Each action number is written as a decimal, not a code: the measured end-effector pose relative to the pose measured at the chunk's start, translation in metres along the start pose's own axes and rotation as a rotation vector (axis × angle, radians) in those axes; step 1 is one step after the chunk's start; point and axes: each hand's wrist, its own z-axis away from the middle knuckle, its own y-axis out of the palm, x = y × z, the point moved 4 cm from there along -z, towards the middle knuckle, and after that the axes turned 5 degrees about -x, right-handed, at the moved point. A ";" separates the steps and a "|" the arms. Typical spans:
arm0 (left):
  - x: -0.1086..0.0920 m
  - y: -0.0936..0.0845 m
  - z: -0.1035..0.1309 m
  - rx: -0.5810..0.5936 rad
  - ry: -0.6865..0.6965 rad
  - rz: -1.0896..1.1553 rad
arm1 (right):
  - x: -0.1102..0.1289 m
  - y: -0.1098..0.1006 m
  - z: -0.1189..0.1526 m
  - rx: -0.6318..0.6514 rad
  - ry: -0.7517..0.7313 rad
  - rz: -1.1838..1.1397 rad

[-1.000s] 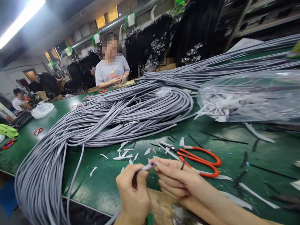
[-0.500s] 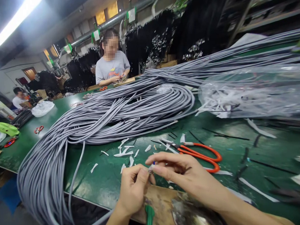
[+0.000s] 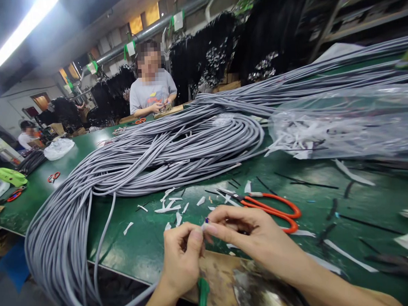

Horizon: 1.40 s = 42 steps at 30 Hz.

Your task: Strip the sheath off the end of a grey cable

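Note:
My left hand [image 3: 181,248] is closed in a pinch near the table's front edge. The fingertips of my right hand [image 3: 241,228] meet it, also pinched. Between them shows a small whitish cable end [image 3: 204,225] with a blue-purple bit sticking up; the fingers cover most of it. A grey cable [image 3: 142,296] runs from the lower left up to my left wrist, where it passes out of sight. Orange-handled scissors [image 3: 274,206] lie just beyond my right hand. Below both hands are a brown board [image 3: 217,272] and a green handle [image 3: 202,293].
A large bundle of grey cables [image 3: 150,151] curves across the green table [image 3: 127,246] and hangs over its front edge. White scraps [image 3: 169,206] and black strips lie about. A clear plastic bag [image 3: 355,128] is at the right. A co-worker [image 3: 153,90] sits across the table.
My right fingertips have drawn closer together around the small cable end. The blue-purple bit has shifted slightly left. My left hand stays nearly in place.

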 end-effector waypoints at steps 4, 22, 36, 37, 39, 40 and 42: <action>0.005 0.002 -0.002 0.105 -0.121 0.196 | 0.001 0.001 -0.001 0.019 -0.051 0.027; 0.002 0.011 -0.002 0.455 -0.349 0.372 | 0.010 -0.006 0.005 -0.084 -0.394 0.267; 0.008 0.002 -0.003 0.164 -0.164 0.125 | 0.001 0.003 -0.001 0.008 -0.305 0.309; 0.008 0.002 -0.003 0.167 -0.170 0.127 | 0.002 0.003 0.000 -0.012 -0.331 0.316; 0.007 0.001 -0.003 0.169 -0.177 0.128 | 0.002 0.002 0.001 -0.047 -0.367 0.319; 0.007 0.001 -0.003 0.168 -0.176 0.124 | 0.002 0.002 0.002 -0.059 -0.377 0.313; 0.006 0.000 -0.002 0.160 -0.164 0.115 | 0.001 0.003 0.003 -0.067 -0.371 0.293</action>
